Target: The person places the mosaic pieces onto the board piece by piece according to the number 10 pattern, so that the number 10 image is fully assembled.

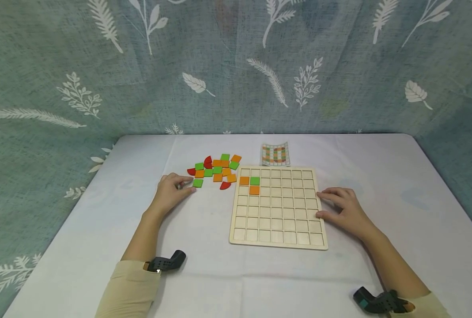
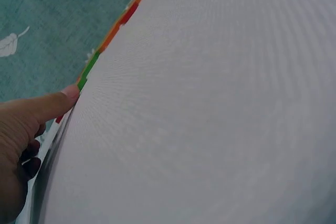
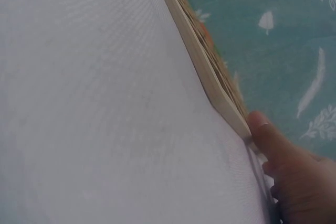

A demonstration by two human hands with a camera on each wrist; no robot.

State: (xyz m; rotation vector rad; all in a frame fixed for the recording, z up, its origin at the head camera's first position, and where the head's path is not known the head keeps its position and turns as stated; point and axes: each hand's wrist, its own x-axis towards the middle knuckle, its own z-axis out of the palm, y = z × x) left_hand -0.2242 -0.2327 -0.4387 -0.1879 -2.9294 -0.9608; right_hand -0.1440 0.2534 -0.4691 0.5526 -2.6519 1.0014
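The green tile (image 1: 198, 183) lies flat on the white cloth (image 1: 204, 278), at the near left of a loose pile. The left hand (image 1: 169, 192) is at its left end, finger and thumb tips apart, 1 toward the far corner and 1 toward the near; I cannot tell whether they pinch it. Beyond it, the pile (image 1: 217, 170) holds green and orange squares and red rounded pieces, some touching or overlapping.

Just right of the pile, the board (image 1: 277, 212) lies flat, a pale wooden grid with 3 squares in it: in the 2nd row from the far side, an orange square (image 1: 244, 180) in the 1st cell from the left and a green square (image 1: 254, 181) in the 2nd; below the green, another orange square (image 1: 254, 190).

The right hand (image 1: 345, 210) touches the board's right edge, thumb and fingers spread apart. A card (image 1: 274, 154) with a coloured grid stands just past the board's far edge, its top corners curling. Behind the cloth hangs a grey-green curtain (image 1: 228, 106) with white leaves.
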